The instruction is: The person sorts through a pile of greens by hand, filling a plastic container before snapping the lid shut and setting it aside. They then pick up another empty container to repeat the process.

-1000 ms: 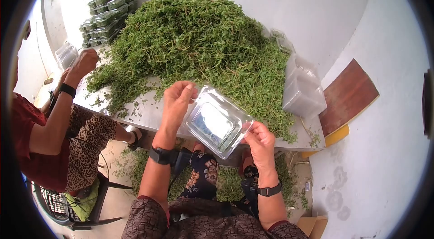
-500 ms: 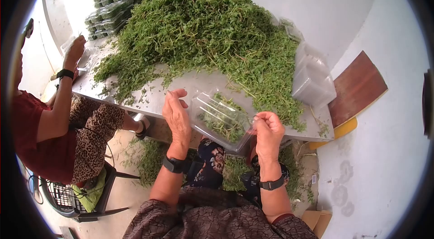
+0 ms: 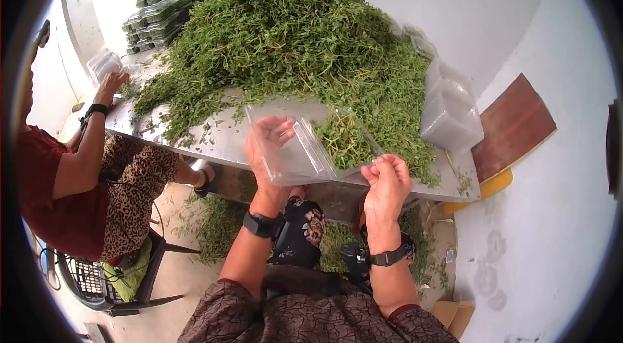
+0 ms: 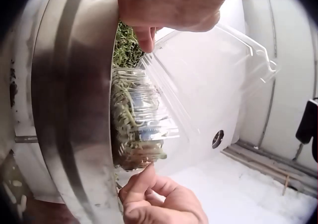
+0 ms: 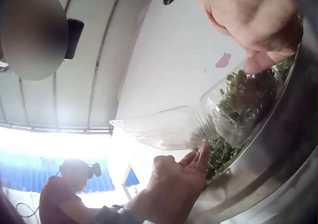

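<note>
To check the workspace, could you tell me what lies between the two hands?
In the head view, the open clear clamshell box spans from the left hand to the right hand, greens in its right half.

A big heap of greens [image 3: 285,38] fills the middle and upper middle of the head view, blocking reach across the table [image 3: 214,142]. At upper left a stack of filled boxes [image 3: 162,5] stands against the heap, and a second person's hand [image 3: 111,83] works at the left table edge. At right, a stack of empty boxes [image 3: 449,112] closes that side. Bare steel shows only in a strip along the near edge, at centre left; the open clamshell [image 3: 311,145] takes up its middle.
</note>
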`<act>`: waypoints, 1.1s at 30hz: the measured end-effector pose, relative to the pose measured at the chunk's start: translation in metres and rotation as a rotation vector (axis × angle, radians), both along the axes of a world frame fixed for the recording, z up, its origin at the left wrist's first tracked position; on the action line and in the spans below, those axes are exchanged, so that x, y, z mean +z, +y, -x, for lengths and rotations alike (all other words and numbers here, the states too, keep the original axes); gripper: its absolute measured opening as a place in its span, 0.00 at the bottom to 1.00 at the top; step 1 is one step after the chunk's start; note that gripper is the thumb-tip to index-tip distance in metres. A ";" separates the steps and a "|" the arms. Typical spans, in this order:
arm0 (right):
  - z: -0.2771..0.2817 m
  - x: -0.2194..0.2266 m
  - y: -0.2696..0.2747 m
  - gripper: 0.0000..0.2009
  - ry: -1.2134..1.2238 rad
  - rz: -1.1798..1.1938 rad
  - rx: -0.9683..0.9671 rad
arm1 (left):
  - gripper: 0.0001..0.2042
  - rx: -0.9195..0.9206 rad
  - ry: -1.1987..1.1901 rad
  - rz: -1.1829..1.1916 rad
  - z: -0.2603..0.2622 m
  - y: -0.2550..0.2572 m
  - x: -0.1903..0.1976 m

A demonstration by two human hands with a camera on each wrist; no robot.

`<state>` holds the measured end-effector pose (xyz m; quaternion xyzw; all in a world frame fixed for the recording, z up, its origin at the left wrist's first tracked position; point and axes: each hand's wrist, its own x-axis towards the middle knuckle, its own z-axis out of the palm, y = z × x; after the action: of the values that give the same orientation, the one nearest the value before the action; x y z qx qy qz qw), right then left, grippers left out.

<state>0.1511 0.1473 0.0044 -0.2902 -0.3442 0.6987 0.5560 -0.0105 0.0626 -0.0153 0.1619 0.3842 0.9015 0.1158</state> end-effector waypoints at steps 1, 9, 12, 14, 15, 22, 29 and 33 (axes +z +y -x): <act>0.001 -0.003 0.000 0.04 0.012 0.010 0.013 | 0.23 -0.028 0.104 -0.063 -0.004 -0.003 -0.001; 0.005 -0.005 -0.010 0.05 0.026 -0.011 0.092 | 0.42 -0.144 0.551 0.255 -0.025 -0.042 -0.014; 0.008 -0.004 -0.016 0.05 -0.009 -0.030 0.107 | 0.49 -0.169 0.669 0.386 -0.033 -0.048 -0.011; 0.008 -0.005 -0.018 0.05 -0.060 -0.073 0.177 | 0.52 -0.142 0.732 0.382 -0.037 -0.042 -0.009; 0.008 -0.005 -0.018 0.05 -0.061 -0.081 0.178 | 0.53 -0.111 0.688 0.373 -0.038 -0.038 -0.008; -0.001 0.026 -0.002 0.05 -0.591 -0.331 0.504 | 0.31 0.079 0.368 0.381 -0.021 -0.013 -0.001; 0.019 0.070 0.064 0.18 -1.206 -1.007 0.224 | 0.26 0.141 0.352 0.440 -0.006 -0.013 -0.006; 0.041 0.061 0.099 0.24 -1.274 -1.316 0.314 | 0.25 0.183 0.391 0.448 -0.007 -0.012 -0.006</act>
<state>0.1097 0.2461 0.0652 -0.1952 -0.9471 0.1388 0.2138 -0.0035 0.0504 -0.0215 0.2672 0.6012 0.7531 -0.0092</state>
